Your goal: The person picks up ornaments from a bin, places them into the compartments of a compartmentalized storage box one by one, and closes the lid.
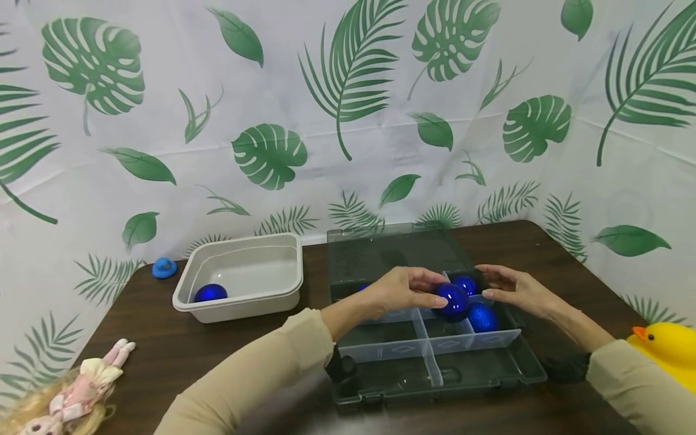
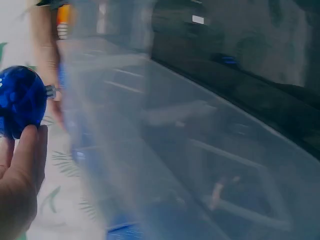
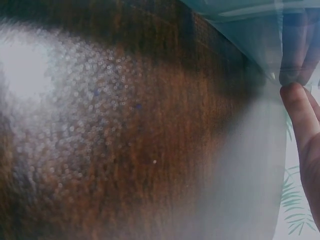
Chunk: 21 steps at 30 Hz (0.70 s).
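Observation:
My left hand (image 1: 388,293) pinches a shiny blue Christmas bauble (image 1: 453,304) between thumb and fingers, over the right part of a divided plastic case (image 1: 380,386). In the left wrist view the silver cap of the bauble (image 2: 20,102) points away from the fingers. Inside the case sit a glittery blue bauble (image 1: 483,318) and a shiny one (image 1: 466,286); another, mostly hidden by my left hand, shows at the left. My right hand (image 1: 524,294) is at the case's right side, fingers extended and holding nothing. In the right wrist view a fingertip (image 3: 292,92) meets the case wall.
Behind the compartments lies the case's dark see-through lid (image 1: 386,257), folded back. A pale grey tub (image 1: 255,311) holding one blue bauble (image 1: 211,293) stands left. Around the table are a small blue duck (image 1: 164,267), a doll (image 1: 81,393) and a yellow duck (image 1: 669,350).

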Motion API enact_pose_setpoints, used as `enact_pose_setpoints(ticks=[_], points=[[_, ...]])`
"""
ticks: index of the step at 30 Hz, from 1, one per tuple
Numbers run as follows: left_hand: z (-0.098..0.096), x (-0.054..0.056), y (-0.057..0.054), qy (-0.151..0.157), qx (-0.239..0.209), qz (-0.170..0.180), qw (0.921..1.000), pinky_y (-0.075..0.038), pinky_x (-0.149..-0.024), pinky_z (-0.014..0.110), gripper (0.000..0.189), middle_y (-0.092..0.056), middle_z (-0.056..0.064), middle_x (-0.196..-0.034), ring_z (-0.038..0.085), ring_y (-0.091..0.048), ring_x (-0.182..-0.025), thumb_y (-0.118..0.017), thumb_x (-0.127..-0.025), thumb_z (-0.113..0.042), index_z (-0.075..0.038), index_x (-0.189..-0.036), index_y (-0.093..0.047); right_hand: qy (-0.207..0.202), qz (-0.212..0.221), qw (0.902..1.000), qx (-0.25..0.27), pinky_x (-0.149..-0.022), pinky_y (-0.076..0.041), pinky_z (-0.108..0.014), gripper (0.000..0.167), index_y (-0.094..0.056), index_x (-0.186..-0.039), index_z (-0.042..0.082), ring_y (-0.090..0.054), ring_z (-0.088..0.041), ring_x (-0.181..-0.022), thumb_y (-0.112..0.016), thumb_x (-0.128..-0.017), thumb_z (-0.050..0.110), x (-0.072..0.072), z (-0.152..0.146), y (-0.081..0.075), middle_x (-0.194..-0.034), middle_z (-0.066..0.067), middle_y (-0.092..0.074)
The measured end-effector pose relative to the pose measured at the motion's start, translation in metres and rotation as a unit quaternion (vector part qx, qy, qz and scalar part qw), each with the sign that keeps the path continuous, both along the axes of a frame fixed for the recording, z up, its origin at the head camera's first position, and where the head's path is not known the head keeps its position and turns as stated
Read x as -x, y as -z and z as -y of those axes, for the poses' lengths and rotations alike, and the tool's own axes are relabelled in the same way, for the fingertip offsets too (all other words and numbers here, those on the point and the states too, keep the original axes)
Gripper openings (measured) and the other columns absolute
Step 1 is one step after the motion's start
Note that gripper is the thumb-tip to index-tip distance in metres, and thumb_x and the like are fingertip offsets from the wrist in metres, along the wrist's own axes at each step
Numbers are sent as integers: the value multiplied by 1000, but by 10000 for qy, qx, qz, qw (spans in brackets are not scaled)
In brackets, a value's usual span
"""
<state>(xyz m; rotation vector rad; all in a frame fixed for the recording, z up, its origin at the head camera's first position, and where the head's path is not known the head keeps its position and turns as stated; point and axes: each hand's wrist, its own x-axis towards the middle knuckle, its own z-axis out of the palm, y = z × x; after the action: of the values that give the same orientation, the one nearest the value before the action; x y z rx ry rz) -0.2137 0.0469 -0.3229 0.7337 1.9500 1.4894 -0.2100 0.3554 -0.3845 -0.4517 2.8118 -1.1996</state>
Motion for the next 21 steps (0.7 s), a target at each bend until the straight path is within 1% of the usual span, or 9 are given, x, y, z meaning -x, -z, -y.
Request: enact_pose_setpoints(ticks=[2, 5, 8, 12, 14, 18, 21], points=[[2, 0, 7, -143, 219, -161, 9995, -51, -90, 29, 34, -67, 0, -113, 10, -62, -102, -71, -85, -18, -14, -119, -64, 18, -11, 10000, -57, -94, -42, -53, 58, -37, -140, -1, -45, -47, -121, -61, -92, 22, 0, 0, 0, -137, -30, -43], [2, -1, 15, -319, 393, -301, 9983, -51, -90, 30, 34, -67, 1, -115, 12, -61, -106, -73, -83, -18, -14, -116, -67, 26, -41, 10000, -87, -94, -41, -55, 58, -37, -140, 0, -45, -47, -121, -61, -92, 22, -1, 1, 0, -137, -30, -43], [1, -1, 21, -425, 487, -402, 9971, -52, -89, 30, 34, -67, 3, -116, 14, -62, -108, -76, -80, -19, -14, -113, -69, 32, -26, 10000, -81, -94, -42, -56, 59, -36, -141, -1, -44, -48, -121, -61, -92, 22, -1, 2, -1, -137, -30, -42], [-2, -3, 22, -549, 669, -625, 9943, -53, -86, 29, 34, -68, 3, -116, 14, -64, -106, -78, -77, -20, -16, -110, -71, 61, 22, 10000, -63, -95, -41, -57, 60, -35, -141, -1, -43, -49, -122, -61, -92, 22, -1, 2, -1, -138, -31, -41], [-3, -4, 21, -572, 832, -863, 9911, -53, -84, 27, 35, -69, 3, -113, 12, -64, -103, -80, -76, -21, -17, -110, -72, 72, 21, 10000, -63, -95, -40, -58, 60, -34, -142, 0, -43, -49, -122, -61, -92, 22, -1, 2, -1, -139, -31, -40], [-6, -7, 20, -567, 1206, -1368, 9816, -53, -80, 22, 37, -70, 0, -109, 9, -65, -99, -82, -73, -21, -20, -109, -72, 83, 12, 9999, -88, -95, -40, -58, 61, -34, -142, 0, -42, -50, -123, -61, -92, 22, -2, 0, 0, -140, -31, -38], [-8, -9, 20, -541, 1390, -1526, 9770, -53, -79, 21, 39, -71, -1, -108, 9, -65, -98, -82, -73, -20, -19, -110, -72, 96, 0, 9999, -115, -95, -40, -58, 61, -34, -142, 0, -42, -49, -122, -61, -92, 22, -2, 0, 2, -140, -30, -39]])
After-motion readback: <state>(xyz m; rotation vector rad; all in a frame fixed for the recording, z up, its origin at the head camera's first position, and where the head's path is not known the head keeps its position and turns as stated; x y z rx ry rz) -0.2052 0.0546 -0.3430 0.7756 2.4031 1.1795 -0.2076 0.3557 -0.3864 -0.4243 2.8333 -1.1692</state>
